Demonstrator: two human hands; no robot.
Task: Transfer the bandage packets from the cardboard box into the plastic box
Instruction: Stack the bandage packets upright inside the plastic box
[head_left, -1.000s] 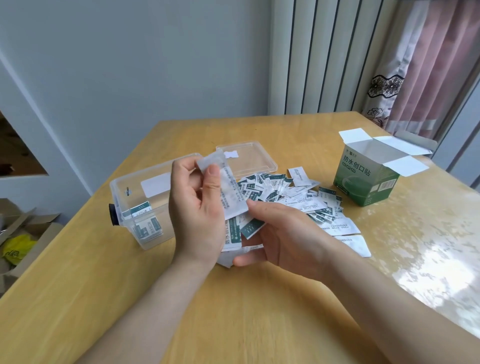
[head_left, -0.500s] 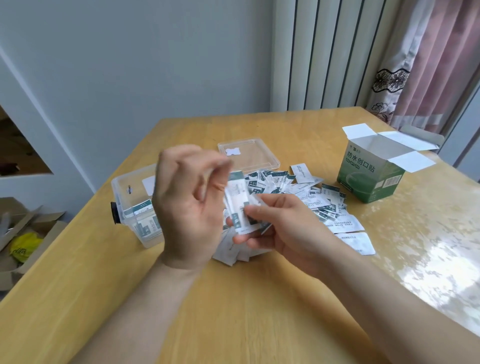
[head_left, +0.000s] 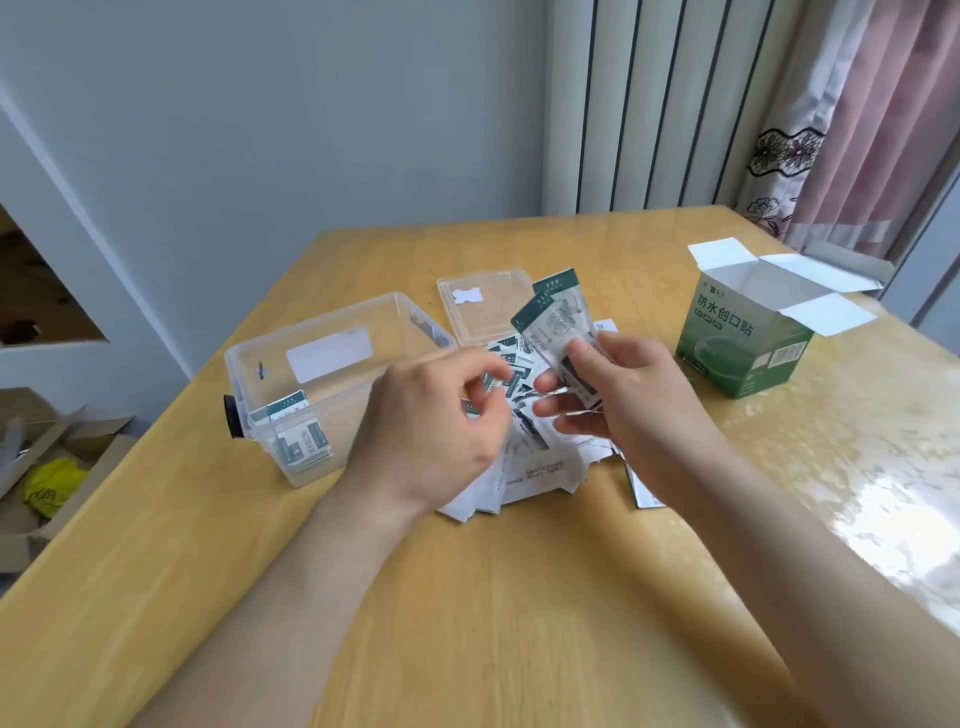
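So, my right grip (head_left: 623, 405) is clamped on a small fan of bandage packets (head_left: 558, 322), held up just right of the plastic box (head_left: 340, 402). My left grip (head_left: 436, 421) hovers with curled fingers between that box and the fan. I can't tell from my feed if it's pinching anything. A loose pile of packets (head_left: 535, 462) sits on the counter (head_left: 467, 597) beside the plastic box, with a few packets (head_left: 298, 436) inside it. The cardboard box (head_left: 737, 353) stands open, well off to its right.

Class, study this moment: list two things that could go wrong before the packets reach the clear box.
1. The right hand pinches several fanned packets by their lower ends; one could slip from the grip.
2. The loose pile lies partly under the left hand, so its wrist may scatter packets.
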